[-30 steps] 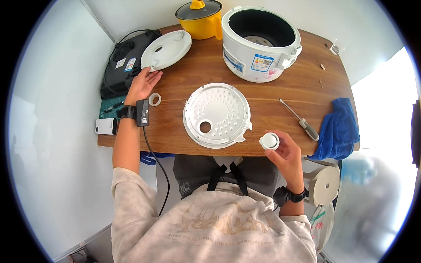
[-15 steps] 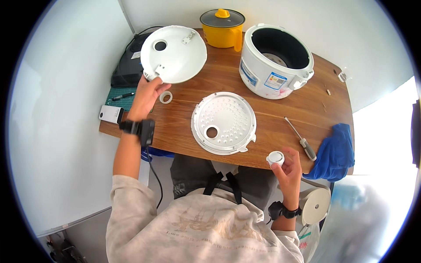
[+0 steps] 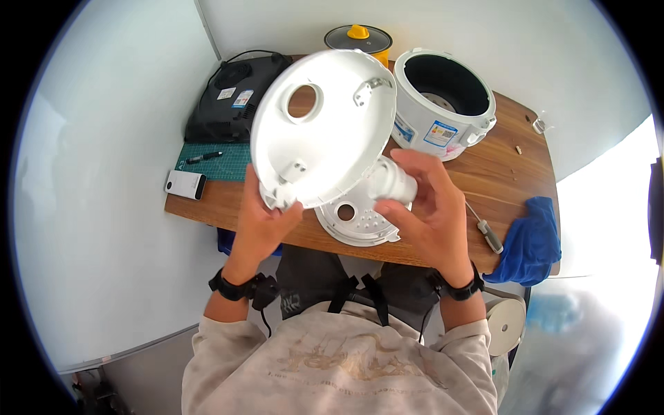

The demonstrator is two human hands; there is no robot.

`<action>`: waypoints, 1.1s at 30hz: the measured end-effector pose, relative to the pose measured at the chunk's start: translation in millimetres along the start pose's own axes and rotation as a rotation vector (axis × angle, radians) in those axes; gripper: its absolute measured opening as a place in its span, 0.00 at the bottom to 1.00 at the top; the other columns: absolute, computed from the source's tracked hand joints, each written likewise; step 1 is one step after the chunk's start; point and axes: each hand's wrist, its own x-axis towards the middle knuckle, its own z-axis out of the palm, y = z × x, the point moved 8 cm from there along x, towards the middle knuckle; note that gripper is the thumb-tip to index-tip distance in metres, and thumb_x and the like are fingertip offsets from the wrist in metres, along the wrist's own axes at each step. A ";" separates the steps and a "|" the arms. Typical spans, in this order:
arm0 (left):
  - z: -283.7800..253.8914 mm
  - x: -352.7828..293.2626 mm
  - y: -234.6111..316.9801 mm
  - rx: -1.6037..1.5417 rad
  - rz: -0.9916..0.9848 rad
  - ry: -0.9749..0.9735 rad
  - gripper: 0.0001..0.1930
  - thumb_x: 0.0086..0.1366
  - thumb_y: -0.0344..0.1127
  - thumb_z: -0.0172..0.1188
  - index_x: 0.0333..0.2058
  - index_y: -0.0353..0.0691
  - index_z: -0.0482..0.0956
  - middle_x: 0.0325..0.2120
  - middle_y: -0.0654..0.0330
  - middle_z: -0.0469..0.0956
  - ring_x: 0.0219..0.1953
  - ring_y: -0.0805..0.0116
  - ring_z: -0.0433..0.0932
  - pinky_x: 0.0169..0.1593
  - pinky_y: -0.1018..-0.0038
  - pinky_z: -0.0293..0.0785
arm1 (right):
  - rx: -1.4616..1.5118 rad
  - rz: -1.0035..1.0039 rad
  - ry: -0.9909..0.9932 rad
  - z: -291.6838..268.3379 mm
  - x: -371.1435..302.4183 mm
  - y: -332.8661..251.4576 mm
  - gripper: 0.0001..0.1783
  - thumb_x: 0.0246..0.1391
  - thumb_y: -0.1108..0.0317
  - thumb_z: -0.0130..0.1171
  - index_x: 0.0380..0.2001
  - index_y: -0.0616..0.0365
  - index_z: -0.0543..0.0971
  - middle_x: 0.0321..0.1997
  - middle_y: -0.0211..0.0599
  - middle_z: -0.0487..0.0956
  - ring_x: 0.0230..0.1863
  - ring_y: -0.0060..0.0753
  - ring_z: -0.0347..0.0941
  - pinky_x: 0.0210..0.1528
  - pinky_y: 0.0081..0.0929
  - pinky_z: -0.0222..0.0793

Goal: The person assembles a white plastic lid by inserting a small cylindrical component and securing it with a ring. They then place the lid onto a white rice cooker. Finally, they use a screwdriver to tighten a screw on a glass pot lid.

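Observation:
My left hand [image 3: 259, 232] grips the lower edge of a round white lid shell [image 3: 339, 149], thumb over the rim. The shell is raised and tilted, its hollow inner side facing me, with a round hole and two small metal brackets. My right hand [image 3: 443, 218] pinches a white cylindrical cap [image 3: 393, 182] between thumb and fingers, close beside the shell's right edge. Whether cap and shell touch I cannot tell. Beneath them on the table lies a white dimpled lid plate [image 3: 366, 234] with a round hole, partly covered by the shell.
A white rice cooker body [image 3: 419, 135] stands open at the back right, next to a yellow lidded pot [image 3: 380, 55]. To the right lie a screwdriver [image 3: 490, 236] and a blue cloth [image 3: 529, 242]. A black appliance [image 3: 214, 114], cutting mat [image 3: 232, 166], pen [image 3: 204, 158] and white power bank [image 3: 185, 185] sit left.
My left hand has brought the lid shell nearer and to the right, over the dimpled plate. My right hand has carried the white cap up and leftward to the shell.

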 end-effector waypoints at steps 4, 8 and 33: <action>21.1 -13.4 8.7 0.148 0.072 -0.100 0.34 0.60 0.22 0.62 0.62 0.37 0.57 0.55 0.56 0.67 0.58 0.70 0.68 0.60 0.71 0.67 | 0.168 -0.037 0.017 13.9 18.8 -11.9 0.26 0.56 0.67 0.70 0.52 0.63 0.71 0.47 0.46 0.81 0.46 0.31 0.82 0.46 0.26 0.80; 27.0 -26.8 13.4 0.312 0.145 -0.089 0.32 0.59 0.21 0.63 0.61 0.36 0.61 0.56 0.54 0.68 0.60 0.67 0.68 0.61 0.70 0.68 | 0.390 0.018 0.044 18.5 24.8 -3.4 0.23 0.60 0.67 0.66 0.52 0.67 0.69 0.50 0.46 0.79 0.48 0.29 0.80 0.46 0.25 0.80; -0.4 -27.1 60.8 0.818 0.954 0.306 0.24 0.51 0.27 0.72 0.48 0.44 0.77 0.44 0.50 0.82 0.51 0.44 0.81 0.53 0.56 0.79 | 0.040 0.297 -0.200 -7.4 -51.1 70.1 0.21 0.61 0.72 0.63 0.56 0.61 0.73 0.47 0.35 0.80 0.48 0.23 0.76 0.54 0.25 0.72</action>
